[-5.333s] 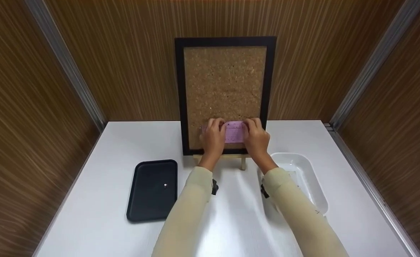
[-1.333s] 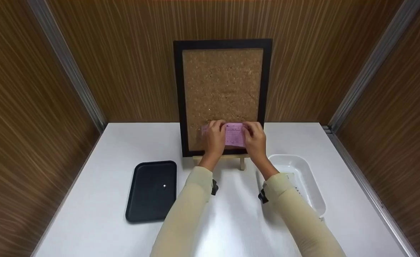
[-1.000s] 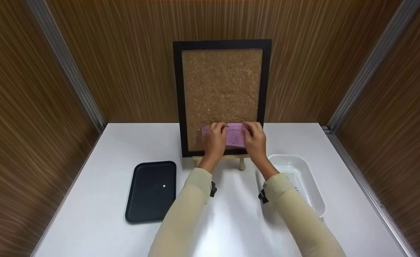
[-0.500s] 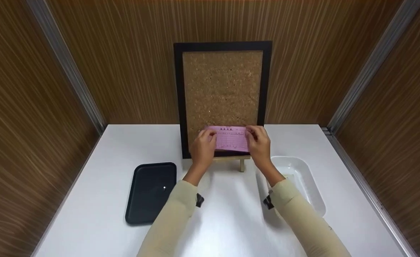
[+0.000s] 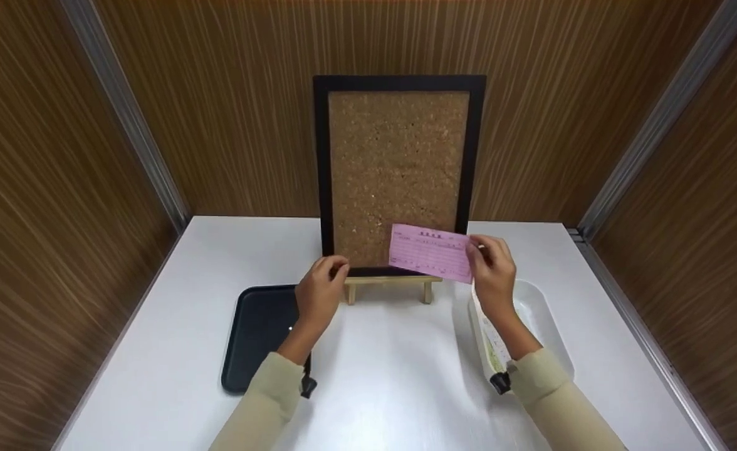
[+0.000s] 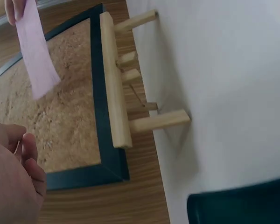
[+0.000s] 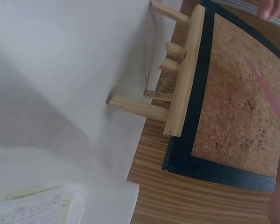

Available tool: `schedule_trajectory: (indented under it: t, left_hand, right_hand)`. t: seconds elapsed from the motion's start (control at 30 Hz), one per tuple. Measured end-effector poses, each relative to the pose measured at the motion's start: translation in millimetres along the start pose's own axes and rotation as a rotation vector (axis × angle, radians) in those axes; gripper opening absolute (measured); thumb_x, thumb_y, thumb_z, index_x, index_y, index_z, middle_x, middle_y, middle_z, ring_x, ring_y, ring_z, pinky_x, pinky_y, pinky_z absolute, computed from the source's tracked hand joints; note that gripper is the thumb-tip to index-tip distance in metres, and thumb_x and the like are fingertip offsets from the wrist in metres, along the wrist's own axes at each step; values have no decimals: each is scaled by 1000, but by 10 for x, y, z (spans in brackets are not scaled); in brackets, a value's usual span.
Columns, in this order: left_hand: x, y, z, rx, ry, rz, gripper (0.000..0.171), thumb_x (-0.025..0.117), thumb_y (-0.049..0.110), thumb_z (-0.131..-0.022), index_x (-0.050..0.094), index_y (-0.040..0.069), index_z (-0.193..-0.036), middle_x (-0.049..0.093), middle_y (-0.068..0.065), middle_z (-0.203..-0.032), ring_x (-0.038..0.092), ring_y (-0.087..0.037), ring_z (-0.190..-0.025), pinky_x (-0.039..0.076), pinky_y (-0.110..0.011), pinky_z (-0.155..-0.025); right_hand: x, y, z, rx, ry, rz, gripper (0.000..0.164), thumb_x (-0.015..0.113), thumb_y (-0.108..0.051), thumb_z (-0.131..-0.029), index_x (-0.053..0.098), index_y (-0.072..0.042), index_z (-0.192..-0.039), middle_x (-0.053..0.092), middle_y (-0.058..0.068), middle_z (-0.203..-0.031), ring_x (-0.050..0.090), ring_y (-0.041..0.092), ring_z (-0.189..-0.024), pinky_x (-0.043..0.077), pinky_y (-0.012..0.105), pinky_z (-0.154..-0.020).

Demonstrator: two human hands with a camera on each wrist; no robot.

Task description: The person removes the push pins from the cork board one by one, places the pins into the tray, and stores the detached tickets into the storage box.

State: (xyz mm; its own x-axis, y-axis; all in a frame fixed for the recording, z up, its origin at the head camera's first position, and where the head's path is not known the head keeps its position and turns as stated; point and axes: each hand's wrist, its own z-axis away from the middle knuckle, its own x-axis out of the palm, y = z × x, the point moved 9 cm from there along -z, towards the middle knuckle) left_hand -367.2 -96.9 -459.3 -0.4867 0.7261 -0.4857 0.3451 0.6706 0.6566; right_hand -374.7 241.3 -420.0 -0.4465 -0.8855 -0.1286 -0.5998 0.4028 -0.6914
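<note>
A pink printed slip of paper (image 5: 430,252) hangs in front of the lower part of the framed corkboard (image 5: 400,156). My right hand (image 5: 494,269) pinches its right end, and the slip tilts down toward that hand. My left hand (image 5: 321,291) is off the board, at its lower left corner near the black tray. Its thumb and finger are drawn together, and the left wrist view shows a thin pale sliver, like a pin (image 6: 17,148), between them; the rest of it is hidden by the fingers.
The corkboard leans on a small wooden easel (image 5: 393,280). The black tray (image 5: 243,338), with a tiny shiny pin (image 5: 291,327) in it, lies left. At right, a white tray (image 5: 547,313) holds printed papers (image 7: 28,207). Wood-grain walls (image 5: 249,125) enclose the table.
The pink slip, earlier flat against the board in both hands, has come away and moved right with my right hand. My left hand has let go of it and moved left and down.
</note>
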Motion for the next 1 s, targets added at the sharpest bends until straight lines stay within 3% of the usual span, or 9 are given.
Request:
schedule_trajectory:
  t: [0.1,0.27,0.47,0.7,0.93,1.0]
  left_hand:
    - [-118,-142,75,-18,13,-25,7,72,22,-94,74,20,-100,73,6,-96,65,-10,-76,51,-33,-64]
    - [-271,-396,187,-87,4,-24,10,71,24,-95,75,19,-103,73,6,-99,64,-11,-72,49,-35,-62]
    - [-326,-677,316,-208,-52,-24,14,67,28,-98,75,19,-105,74,4,-103,69,-15,-90,52,-41,-75]
    - [-385,-921,477,-271,-98,-56,18,66,28,-99,75,18,-110,74,1,-109,69,-20,-93,51,-45,-77]
    - [-480,-1131,595,-320,-155,-109,20,64,26,-100,75,16,-113,74,-4,-113,67,-18,-70,48,-37,-66]
    - [-492,-1178,615,-320,-177,-128,20,64,25,-100,75,15,-113,75,-6,-112,64,-17,-72,45,-36,-65]
  right_hand:
    - [-157,-76,53,26,18,-1,17,61,7,-95,68,10,-110,62,23,-107,57,16,-88,44,12,-74]
    - [-505,-29,140,84,76,7,18,63,-2,-97,69,4,-113,62,11,-108,56,10,-89,45,14,-73]
    - [-924,57,289,166,151,44,23,64,-6,-98,67,3,-119,61,8,-108,56,11,-86,45,12,-71]
    - [-1298,286,537,274,189,165,26,64,-11,-99,68,-3,-123,60,1,-110,56,8,-85,44,9,-69]
    - [-1620,447,800,365,225,251,27,64,-13,-99,68,-3,-123,59,-4,-109,55,3,-86,43,9,-70]
    - [-1700,485,872,407,221,279,29,62,-16,-100,67,-4,-126,57,-8,-110,55,2,-88,43,8,-71]
